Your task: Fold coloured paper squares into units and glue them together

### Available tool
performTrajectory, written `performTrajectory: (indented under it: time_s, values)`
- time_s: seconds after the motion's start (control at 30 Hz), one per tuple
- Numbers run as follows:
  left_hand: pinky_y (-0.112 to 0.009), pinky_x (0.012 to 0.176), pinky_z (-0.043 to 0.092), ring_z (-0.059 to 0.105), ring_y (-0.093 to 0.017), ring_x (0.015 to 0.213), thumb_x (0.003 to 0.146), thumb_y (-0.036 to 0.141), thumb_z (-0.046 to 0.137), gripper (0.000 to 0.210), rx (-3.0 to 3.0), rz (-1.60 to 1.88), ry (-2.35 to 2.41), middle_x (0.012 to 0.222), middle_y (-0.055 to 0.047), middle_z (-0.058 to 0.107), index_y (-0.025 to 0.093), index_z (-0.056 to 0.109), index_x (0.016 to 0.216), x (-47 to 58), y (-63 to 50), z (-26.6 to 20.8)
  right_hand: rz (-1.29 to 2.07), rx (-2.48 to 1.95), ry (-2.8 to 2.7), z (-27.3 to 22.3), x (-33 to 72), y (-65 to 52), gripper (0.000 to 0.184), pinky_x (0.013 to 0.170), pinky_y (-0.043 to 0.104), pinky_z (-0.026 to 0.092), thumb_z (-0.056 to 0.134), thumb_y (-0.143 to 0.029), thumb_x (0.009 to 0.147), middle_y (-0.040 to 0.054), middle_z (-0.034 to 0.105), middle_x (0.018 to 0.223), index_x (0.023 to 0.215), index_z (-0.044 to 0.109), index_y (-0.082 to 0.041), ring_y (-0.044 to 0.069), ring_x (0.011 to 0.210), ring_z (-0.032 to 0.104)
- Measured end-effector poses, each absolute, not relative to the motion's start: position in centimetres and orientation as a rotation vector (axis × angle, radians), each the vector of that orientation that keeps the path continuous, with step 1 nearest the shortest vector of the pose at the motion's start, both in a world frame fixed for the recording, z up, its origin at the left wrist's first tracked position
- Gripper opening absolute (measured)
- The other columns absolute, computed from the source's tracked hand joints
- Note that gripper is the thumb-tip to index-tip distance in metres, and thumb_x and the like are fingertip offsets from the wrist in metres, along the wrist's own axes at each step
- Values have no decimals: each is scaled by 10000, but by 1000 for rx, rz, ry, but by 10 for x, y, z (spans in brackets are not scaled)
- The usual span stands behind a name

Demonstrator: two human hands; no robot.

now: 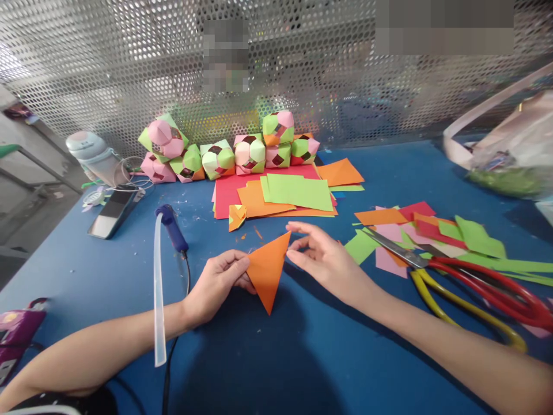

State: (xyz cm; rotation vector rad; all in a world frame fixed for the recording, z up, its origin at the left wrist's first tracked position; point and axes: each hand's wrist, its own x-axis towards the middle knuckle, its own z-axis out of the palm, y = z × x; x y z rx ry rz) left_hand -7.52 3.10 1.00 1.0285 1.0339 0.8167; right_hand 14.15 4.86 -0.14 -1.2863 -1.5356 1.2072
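Note:
An orange sheet of paper (270, 268), folded into a triangle, is pinched at its left corner between the thumb and fingers of my left hand (222, 276). My right hand (317, 253) is beside the triangle's right edge, its fingers spread and slightly curled. Whether a fingertip touches the paper there I cannot tell. Just beyond the hands lie a small folded orange piece (237, 217) and a stack of coloured sheets with a green sheet (298, 193) on top.
Several folded paper balls (218, 158) line the back by a perforated metal panel (328, 75). At right lie paper scraps (391, 233) and large scissors (417, 260). A glue gun (173, 227) with a glue stick (159, 294), a phone (113, 212) and a bottle (93, 155) are at left.

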Motion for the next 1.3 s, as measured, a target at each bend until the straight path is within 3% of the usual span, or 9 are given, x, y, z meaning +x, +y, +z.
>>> performTrajectory:
  time_s: [0.13, 0.23, 0.4, 0.57, 0.8, 0.9, 1.0, 1.1, 1.3]
  values:
    - [-301, 685, 517, 614, -137, 651, 831, 353, 542, 267, 1069, 744, 1007, 735, -40, 624, 109, 576, 934, -75, 31, 12, 675, -1199, -1970, -3, 137, 42, 440, 770, 381, 522, 497, -211, 824, 103, 478, 1285, 1260, 453, -249, 208, 975, 579]
    - [-333, 727, 518, 629, -167, 760, 828, 295, 541, 264, 1119, 705, 951, 907, -91, 629, 113, 553, 1019, -76, 30, 14, 573, -1105, -2141, -8, 135, 40, 440, 920, 415, 472, 451, -141, 834, 86, 536, 1236, 1262, 469, -241, 220, 1102, 539]
    - [-291, 698, 509, 600, -123, 752, 787, 286, 609, 391, 1298, 682, 927, 1043, -95, 554, 152, 472, 1128, -74, 27, 12, 646, -1029, -2165, -11, 132, 38, 437, 972, 389, 447, 451, -149, 864, 73, 537, 1228, 1288, 441, -255, 198, 1153, 510]
    - [-213, 591, 457, 541, -73, 656, 761, 299, 644, 499, 1419, 704, 921, 924, -26, 512, 204, 422, 1198, -70, 25, 9, 654, -971, -2164, -6, 128, 32, 396, 962, 390, 457, 454, -170, 878, 76, 537, 1216, 1265, 451, -256, 204, 1136, 520]
    - [-178, 439, 291, 380, -57, 451, 817, 197, 496, 369, 1604, 666, 1078, 548, 80, 429, 200, 460, 1185, -72, 26, 10, 747, -985, -2166, 2, 129, 31, 269, 837, 349, 494, 422, -168, 882, 59, 611, 1011, 1110, 546, -241, 185, 948, 591]
    - [-180, 421, 254, 315, -54, 419, 785, 140, 479, 277, 1672, 669, 1182, 488, 97, 342, 182, 546, 1050, -74, 27, 10, 844, -1069, -2128, 7, 132, 31, 217, 727, 302, 489, 386, -180, 878, 33, 626, 890, 1007, 557, -217, 162, 805, 600]
    - [-176, 431, 308, 423, -64, 432, 798, 169, 476, 168, 1633, 631, 1241, 501, 77, 434, 160, 557, 945, -74, 28, 10, 912, -1235, -2059, 10, 133, 33, 148, 613, 268, 456, 404, -270, 883, -1, 607, 769, 881, 543, -217, 139, 664, 568]
    - [-206, 534, 422, 575, -108, 575, 837, 206, 447, 161, 1696, 634, 1251, 669, -2, 610, 155, 596, 871, -75, 29, 12, 908, -1423, -2006, 10, 136, 37, 40, 587, 255, 434, 498, -258, 821, -20, 604, 737, 846, 504, -227, 137, 641, 562]
    - [-261, 715, 451, 594, -155, 800, 820, 203, 509, 145, 2094, 648, 1335, 862, -48, 656, 169, 642, 868, -83, 38, 7, 914, -1423, -2128, 7, 143, 45, 264, 622, 262, 450, 480, -191, 810, -17, 624, 785, 1065, 492, -256, 147, 693, 591]
